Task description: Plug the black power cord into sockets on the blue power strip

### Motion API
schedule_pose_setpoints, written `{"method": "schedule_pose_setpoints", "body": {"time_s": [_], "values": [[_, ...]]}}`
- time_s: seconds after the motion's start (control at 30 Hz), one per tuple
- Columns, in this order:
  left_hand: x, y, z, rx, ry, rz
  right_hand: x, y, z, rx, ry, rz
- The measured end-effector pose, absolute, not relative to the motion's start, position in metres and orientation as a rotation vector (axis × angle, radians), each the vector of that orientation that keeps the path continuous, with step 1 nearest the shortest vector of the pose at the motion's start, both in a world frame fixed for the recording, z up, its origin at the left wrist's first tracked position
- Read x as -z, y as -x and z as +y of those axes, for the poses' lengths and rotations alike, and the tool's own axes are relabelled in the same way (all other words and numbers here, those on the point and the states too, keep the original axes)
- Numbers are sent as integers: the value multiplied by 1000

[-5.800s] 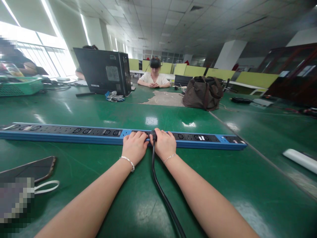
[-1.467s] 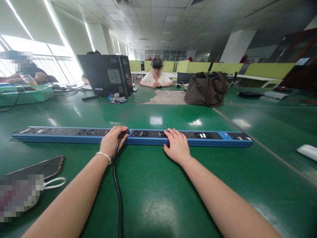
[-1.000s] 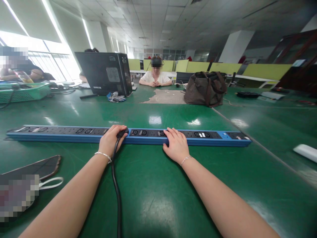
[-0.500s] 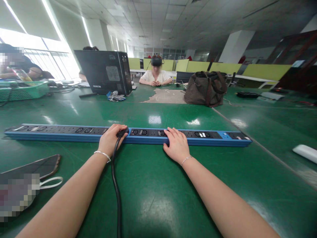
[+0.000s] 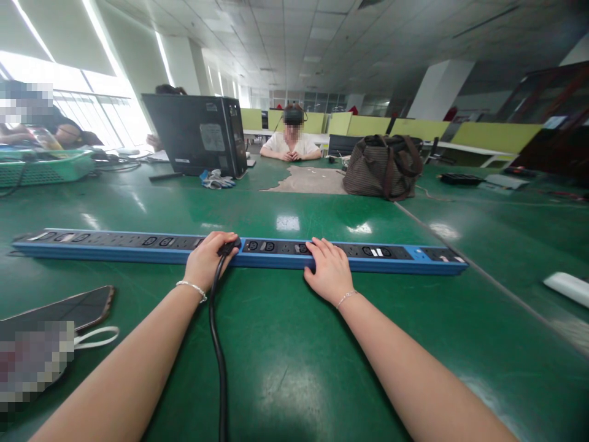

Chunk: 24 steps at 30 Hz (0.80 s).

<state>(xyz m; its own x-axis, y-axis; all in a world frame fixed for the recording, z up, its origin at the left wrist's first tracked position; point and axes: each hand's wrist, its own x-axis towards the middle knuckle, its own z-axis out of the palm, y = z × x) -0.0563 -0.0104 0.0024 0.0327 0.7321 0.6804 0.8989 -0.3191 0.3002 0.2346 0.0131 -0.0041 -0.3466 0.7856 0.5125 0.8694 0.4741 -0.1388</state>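
A long blue power strip (image 5: 276,261) with a black socket face lies crosswise on the green table. My left hand (image 5: 205,258) is closed round a black plug (image 5: 229,247) at the strip's middle; whether its pins sit in a socket is hidden. From that plug a black power cord (image 5: 216,331) runs down toward the near edge of view. To the right, my right hand (image 5: 330,267) grips the power strip, fingers over its top and thumb against the near side, covering some sockets.
A phone (image 5: 87,310) and a blurred-out item with a white loop (image 5: 99,337) lie near left. Farther back are a black computer case (image 5: 197,138), gloves (image 5: 217,179), a green basket (image 5: 50,169) and a brown bag (image 5: 381,166). A person (image 5: 292,144) sits opposite.
The view has shifted very slightly. Both hands keep their places on the plug and the power strip.
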Motion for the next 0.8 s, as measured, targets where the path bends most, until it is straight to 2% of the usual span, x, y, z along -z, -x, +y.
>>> {"method": "schedule_pose_setpoints", "body": {"time_s": [0.8], "values": [[-1, 56, -8, 1251, 2100, -1709, 4, -235, 13, 222, 1355, -2210]]}}
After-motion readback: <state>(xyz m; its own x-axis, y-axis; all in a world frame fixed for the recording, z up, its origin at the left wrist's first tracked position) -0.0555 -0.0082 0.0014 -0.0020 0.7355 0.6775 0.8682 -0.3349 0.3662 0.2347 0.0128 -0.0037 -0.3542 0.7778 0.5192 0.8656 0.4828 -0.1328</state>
